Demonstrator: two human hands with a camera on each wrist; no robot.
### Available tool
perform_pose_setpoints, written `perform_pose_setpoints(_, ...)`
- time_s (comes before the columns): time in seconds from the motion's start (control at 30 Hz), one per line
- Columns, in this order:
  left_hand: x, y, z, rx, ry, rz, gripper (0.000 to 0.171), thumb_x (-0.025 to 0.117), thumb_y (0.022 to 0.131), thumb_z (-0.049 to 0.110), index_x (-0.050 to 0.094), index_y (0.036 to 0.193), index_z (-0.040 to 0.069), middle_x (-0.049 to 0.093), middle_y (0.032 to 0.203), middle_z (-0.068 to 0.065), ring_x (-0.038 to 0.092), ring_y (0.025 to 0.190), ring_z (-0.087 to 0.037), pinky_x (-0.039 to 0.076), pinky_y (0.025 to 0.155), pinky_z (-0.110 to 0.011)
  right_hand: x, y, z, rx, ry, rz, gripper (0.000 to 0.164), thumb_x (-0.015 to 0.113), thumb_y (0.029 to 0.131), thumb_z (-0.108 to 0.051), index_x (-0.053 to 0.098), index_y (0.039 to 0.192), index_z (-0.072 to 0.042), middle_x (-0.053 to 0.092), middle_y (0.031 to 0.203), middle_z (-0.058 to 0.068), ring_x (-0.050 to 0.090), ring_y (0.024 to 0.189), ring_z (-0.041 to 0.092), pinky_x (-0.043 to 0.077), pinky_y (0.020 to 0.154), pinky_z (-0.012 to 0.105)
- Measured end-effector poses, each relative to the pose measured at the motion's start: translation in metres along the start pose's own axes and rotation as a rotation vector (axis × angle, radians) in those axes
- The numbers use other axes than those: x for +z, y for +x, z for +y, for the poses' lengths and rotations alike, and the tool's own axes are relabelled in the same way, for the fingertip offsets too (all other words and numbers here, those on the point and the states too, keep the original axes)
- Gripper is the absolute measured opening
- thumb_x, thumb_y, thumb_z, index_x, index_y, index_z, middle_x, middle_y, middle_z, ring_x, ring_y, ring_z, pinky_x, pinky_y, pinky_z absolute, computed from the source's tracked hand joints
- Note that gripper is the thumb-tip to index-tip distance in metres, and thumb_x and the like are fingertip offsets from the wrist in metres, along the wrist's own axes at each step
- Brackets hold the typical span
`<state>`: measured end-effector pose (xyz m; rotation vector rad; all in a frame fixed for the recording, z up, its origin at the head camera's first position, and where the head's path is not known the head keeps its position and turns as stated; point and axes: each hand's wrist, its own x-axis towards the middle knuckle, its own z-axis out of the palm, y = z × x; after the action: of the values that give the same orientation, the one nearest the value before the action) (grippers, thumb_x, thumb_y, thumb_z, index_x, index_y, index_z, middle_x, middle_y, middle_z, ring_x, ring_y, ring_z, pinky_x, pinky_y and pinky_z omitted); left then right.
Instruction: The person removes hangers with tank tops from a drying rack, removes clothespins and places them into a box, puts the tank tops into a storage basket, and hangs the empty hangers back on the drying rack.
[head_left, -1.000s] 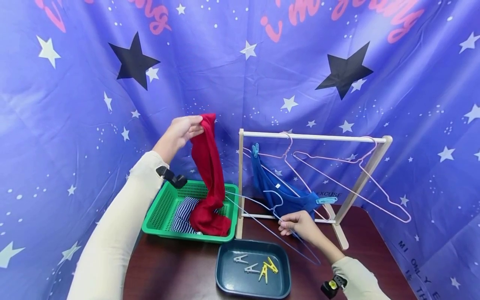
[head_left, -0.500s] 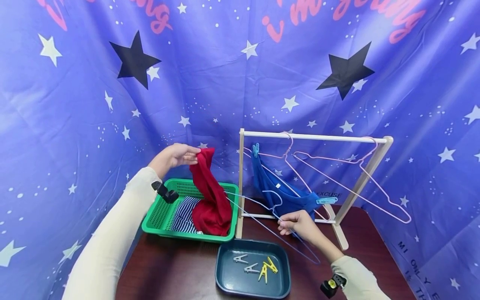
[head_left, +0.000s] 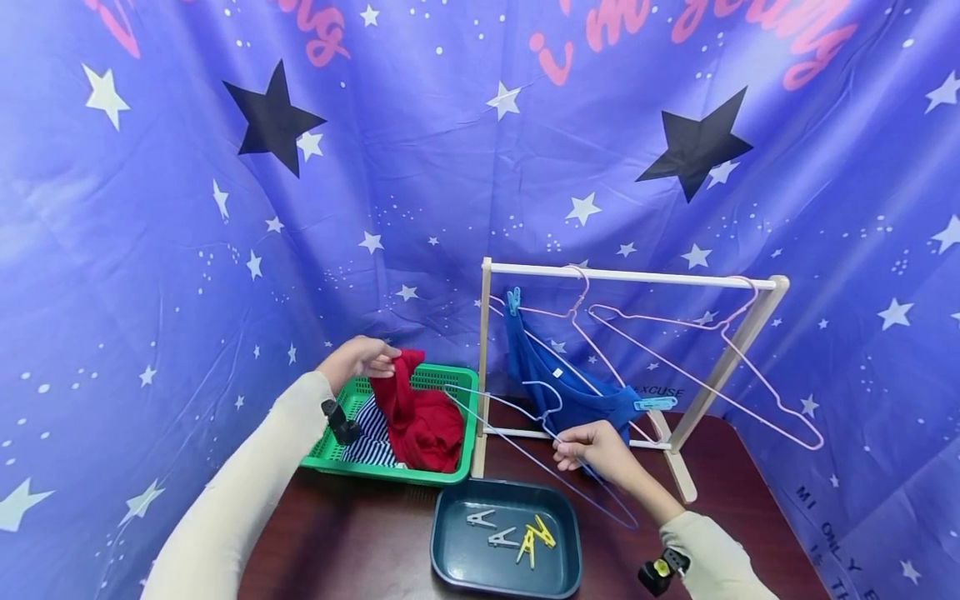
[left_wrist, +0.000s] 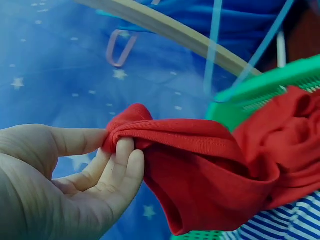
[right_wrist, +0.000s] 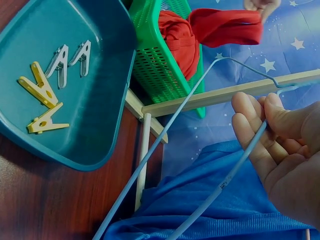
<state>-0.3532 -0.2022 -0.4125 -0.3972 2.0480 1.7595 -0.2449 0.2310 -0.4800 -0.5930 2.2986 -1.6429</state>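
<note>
While the left hand [head_left: 371,358] pinches one end of a red cloth [head_left: 431,429] between thumb and fingers just above the green basket [head_left: 360,473], the rest of that cloth lies bunched inside the basket, partly over a striped cloth [head_left: 371,437]. To the right of the basket, the right hand [head_left: 596,448] grips a blue hanger [right_wrist: 220,187] between thumb and fingers, one end of it reaching back toward the basket's right side. Also to the right of the basket stands a rack [head_left: 630,276] bearing two pink hangers [head_left: 660,318]; the one nearer the basket carries a blue garment [head_left: 607,408], fastened by light-blue clips [head_left: 656,404]. In front of the basket and to its right, a dark tray [head_left: 465,567] holds two grey clothespins [right_wrist: 61,65] and two yellow clothespins [right_wrist: 40,86].
</note>
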Motion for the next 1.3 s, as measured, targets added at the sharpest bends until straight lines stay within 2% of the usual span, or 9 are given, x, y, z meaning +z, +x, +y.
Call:
perform_pose_setpoints(0.13,0.009,0.015,-0.019,-0.022,0.022,0.024,0.052,0.068,0.092,0.001,0.047,0.138,-0.012,0.061,0.103,-0.017,0.068,0.073,-0.018,0.062,0.083,-0.032,0.0,0.0,0.0,-0.01,0.002,0.0,0.021,0.06,0.097,0.007,0.064,0.106,0.026,0.069,0.088,0.04,0.074,0.069,0.009,0.063,0.066,0.029)
perform_pose_setpoints(0.2,0.017,0.014,-0.026,-0.026,0.041,0.033,0.048,0.067,0.093,0.0,0.049,0.135,-0.014,0.063,0.103,-0.017,0.068,0.071,-0.017,0.062,0.083,-0.032,0.0,0.0,0.001,-0.011,0.007,0.001,0.021,0.06,0.097,0.007,0.064,0.106,0.026,0.069,0.088,0.04,0.074,0.068,0.009,0.063,0.067,0.031)
perform_pose_setpoints(0.23,0.026,0.003,-0.024,-0.043,0.068,0.062,0.047,0.062,0.096,-0.001,0.046,0.139,-0.013,0.062,0.104,-0.015,0.067,0.07,-0.015,0.061,0.086,-0.031,0.001,0.0,0.0,-0.01,0.008,0.0,0.021,0.06,0.097,0.008,0.063,0.106,0.027,0.069,0.088,0.041,0.074,0.069,0.009,0.063,0.067,0.031)
perform_pose_setpoints(0.37,0.041,-0.003,-0.039,-0.041,0.094,0.05,0.04,0.058,0.097,-0.002,0.05,0.134,-0.014,0.058,0.091,-0.01,0.065,0.067,-0.013,0.061,0.087,-0.032,0.003,-0.001,-0.001,-0.002,0.005,0.003,0.021,0.06,0.097,0.008,0.063,0.106,0.027,0.067,0.089,0.044,0.075,0.069,0.012,0.064,0.068,0.037)
perform_pose_setpoints(0.57,0.057,0.017,-0.072,-0.056,0.1,0.067,0.02,0.059,0.094,-0.003,0.063,0.112,-0.01,0.058,0.074,-0.004,0.067,0.067,-0.014,0.062,0.084,-0.036,0.004,-0.001,-0.003,0.008,-0.013,0.017,0.019,0.06,0.096,0.009,0.065,0.104,0.025,0.067,0.088,0.043,0.075,0.068,0.013,0.063,0.068,0.038)
perform_pose_setpoints(0.7,0.065,0.012,-0.082,-0.068,0.141,0.091,0.029,0.059,0.096,0.0,0.061,0.122,-0.013,0.056,0.072,-0.002,0.066,0.069,-0.015,0.06,0.09,-0.04,0.004,-0.002,-0.003,0.009,-0.009,0.014,0.019,0.061,0.096,0.008,0.065,0.104,0.025,0.069,0.088,0.041,0.076,0.069,0.015,0.063,0.068,0.037)
perform_pose_setpoints(1.0,0.06,0.022,-0.112,-0.149,0.182,0.091,0.02,0.057,0.095,-0.003,0.06,0.113,-0.011,0.061,0.085,-0.013,0.062,0.062,-0.017,0.063,0.079,-0.036,0.003,-0.003,-0.001,0.011,-0.013,0.019,0.019,0.062,0.096,0.006,0.067,0.103,0.023,0.07,0.087,0.038,0.076,0.069,0.016,0.063,0.066,0.031)
perform_pose_setpoints(1.17,0.055,0.031,-0.119,-0.188,0.211,0.065,0.007,0.057,0.096,-0.003,0.055,0.101,-0.006,0.057,0.092,-0.016,0.062,0.062,-0.018,0.063,0.08,-0.035,0.003,-0.003,0.001,0.024,-0.014,0.025,0.018,0.062,0.096,0.007,0.067,0.103,0.023,0.071,0.086,0.038,0.076,0.069,0.016,0.063,0.066,0.032)
perform_pose_setpoints(1.3,0.055,0.042,-0.124,-0.215,0.228,0.08,0.012,0.058,0.095,-0.003,0.055,0.105,-0.009,0.059,0.094,-0.018,0.065,0.065,-0.022,0.063,0.081,-0.036,0.003,-0.003,0.002,0.025,-0.022,0.027,0.018,0.063,0.095,0.007,0.067,0.103,0.022,0.071,0.086,0.037,0.076,0.069,0.018,0.063,0.066,0.034)
